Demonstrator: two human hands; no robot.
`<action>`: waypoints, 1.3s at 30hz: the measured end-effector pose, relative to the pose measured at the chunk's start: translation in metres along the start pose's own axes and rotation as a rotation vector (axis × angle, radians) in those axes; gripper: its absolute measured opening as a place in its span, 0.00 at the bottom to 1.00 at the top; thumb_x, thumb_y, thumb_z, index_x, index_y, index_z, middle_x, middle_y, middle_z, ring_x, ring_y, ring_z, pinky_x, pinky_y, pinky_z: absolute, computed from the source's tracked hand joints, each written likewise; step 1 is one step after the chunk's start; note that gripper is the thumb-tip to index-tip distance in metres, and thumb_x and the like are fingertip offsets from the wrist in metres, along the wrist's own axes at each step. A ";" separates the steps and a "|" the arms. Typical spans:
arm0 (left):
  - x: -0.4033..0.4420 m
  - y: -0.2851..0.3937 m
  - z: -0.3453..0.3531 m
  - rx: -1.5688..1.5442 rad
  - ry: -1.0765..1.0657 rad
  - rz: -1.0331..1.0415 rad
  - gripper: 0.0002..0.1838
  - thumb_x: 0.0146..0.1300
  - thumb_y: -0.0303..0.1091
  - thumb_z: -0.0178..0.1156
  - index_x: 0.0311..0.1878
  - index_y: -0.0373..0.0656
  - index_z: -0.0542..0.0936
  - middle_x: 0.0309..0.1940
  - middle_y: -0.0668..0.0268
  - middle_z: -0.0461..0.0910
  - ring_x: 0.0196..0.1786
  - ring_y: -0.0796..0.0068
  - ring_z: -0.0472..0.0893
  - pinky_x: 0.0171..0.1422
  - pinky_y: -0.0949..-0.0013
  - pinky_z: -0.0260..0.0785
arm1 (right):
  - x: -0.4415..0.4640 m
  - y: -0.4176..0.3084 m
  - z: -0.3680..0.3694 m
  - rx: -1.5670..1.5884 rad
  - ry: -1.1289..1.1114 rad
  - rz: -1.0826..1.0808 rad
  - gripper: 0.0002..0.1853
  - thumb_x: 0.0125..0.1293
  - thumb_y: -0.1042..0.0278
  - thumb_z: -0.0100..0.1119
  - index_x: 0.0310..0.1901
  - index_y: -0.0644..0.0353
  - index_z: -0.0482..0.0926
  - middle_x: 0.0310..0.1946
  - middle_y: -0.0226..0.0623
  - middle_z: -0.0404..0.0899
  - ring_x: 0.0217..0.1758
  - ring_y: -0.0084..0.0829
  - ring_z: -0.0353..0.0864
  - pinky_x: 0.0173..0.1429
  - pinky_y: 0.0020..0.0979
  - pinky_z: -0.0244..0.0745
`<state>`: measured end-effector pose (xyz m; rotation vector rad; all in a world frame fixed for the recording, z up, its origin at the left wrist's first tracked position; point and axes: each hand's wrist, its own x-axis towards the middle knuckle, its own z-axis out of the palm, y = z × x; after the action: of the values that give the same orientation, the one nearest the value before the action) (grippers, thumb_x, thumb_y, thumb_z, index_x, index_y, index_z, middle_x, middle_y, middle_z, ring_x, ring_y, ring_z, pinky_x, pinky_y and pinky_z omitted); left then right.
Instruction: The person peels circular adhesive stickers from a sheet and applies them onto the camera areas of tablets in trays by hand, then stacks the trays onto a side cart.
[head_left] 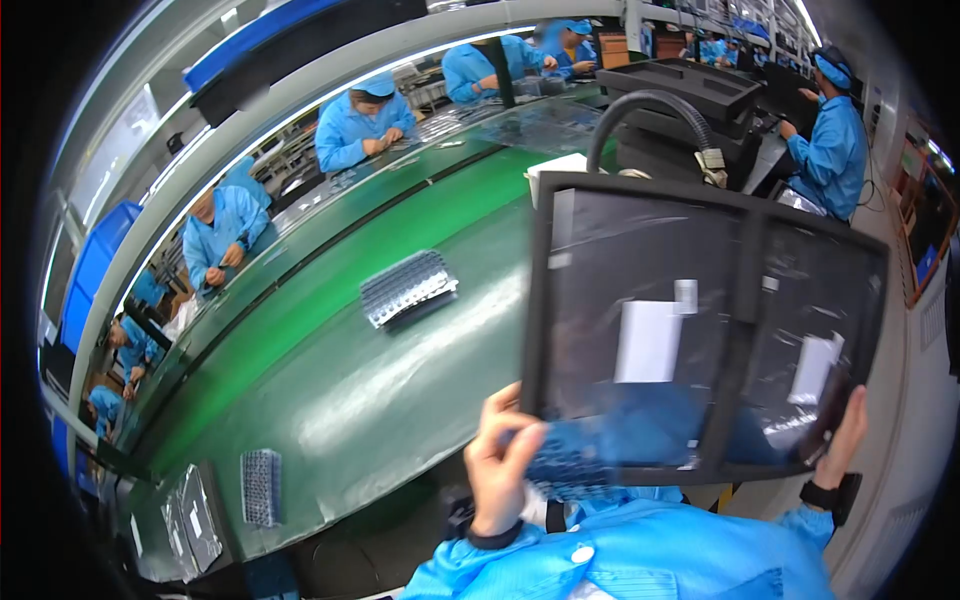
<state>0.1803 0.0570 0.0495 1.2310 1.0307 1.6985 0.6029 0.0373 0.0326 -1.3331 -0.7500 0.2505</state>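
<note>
My left hand (500, 460) is closed at the lower left corner of a black foam tray (745, 270), with a piece of bubble wrap (570, 460) hanging beside its fingers. On the tray's lower right side rests my right hand (845, 435), holding that edge. The tray is tilted up in front of me. Two compartments in it hold dark items in clear film with white labels (648, 342). Bubble-wrapped pieces lie on the green belt, one (408, 290) near the middle and another (261, 487) at the lower left.
The green conveyor belt (330, 400) runs along my left. Another black tray (195, 520) with film-wrapped items lies at its near end. Stacked black trays (680, 90) and a grey hose (650, 98) stand behind. Several people in blue work across the belt; another person (835, 140) stands at right.
</note>
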 end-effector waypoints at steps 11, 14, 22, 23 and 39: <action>-0.088 0.025 -0.140 0.169 0.735 -0.251 0.05 0.67 0.30 0.59 0.36 0.40 0.78 0.31 0.73 0.77 0.38 0.84 0.74 0.47 0.78 0.63 | -0.052 0.009 0.279 0.021 -1.348 0.259 0.36 0.64 0.68 0.65 0.72 0.65 0.61 0.50 0.34 0.74 0.48 0.20 0.71 0.53 0.23 0.67; -0.081 0.060 -0.136 0.496 0.876 -0.031 0.02 0.64 0.24 0.57 0.36 0.37 0.77 0.53 0.62 0.78 0.48 0.77 0.75 0.58 0.72 0.63 | -0.031 0.034 0.291 -0.174 -1.456 -0.121 0.28 0.65 0.65 0.63 0.65 0.66 0.71 0.49 0.42 0.73 0.54 0.30 0.74 0.58 0.29 0.69; 0.053 0.116 -0.088 0.505 -0.135 -0.209 0.08 0.64 0.30 0.63 0.35 0.34 0.79 0.29 0.67 0.78 0.36 0.82 0.77 0.40 0.76 0.67 | -0.046 -0.093 0.314 0.119 -1.483 -0.647 0.17 0.67 0.67 0.61 0.56 0.63 0.79 0.49 0.41 0.77 0.52 0.32 0.79 0.53 0.29 0.75; 0.075 0.097 -0.078 0.398 -0.192 -0.268 0.09 0.65 0.32 0.64 0.36 0.35 0.79 0.29 0.69 0.79 0.35 0.84 0.77 0.39 0.77 0.67 | -0.057 -0.098 0.320 0.200 -1.600 -0.558 0.18 0.67 0.67 0.61 0.57 0.64 0.77 0.49 0.41 0.78 0.52 0.31 0.79 0.53 0.29 0.75; 0.124 -0.016 -0.066 -0.010 -0.019 -0.430 0.07 0.67 0.34 0.61 0.39 0.40 0.82 0.30 0.74 0.81 0.32 0.90 0.76 0.35 0.84 0.65 | -0.108 -0.054 0.384 0.447 -1.797 0.013 0.17 0.66 0.70 0.64 0.54 0.60 0.74 0.38 0.31 0.78 0.40 0.21 0.79 0.45 0.25 0.74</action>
<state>0.0912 0.1658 0.0626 0.9336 1.1764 1.3532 0.2714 0.2635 0.0633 -0.3697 -1.9613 1.6182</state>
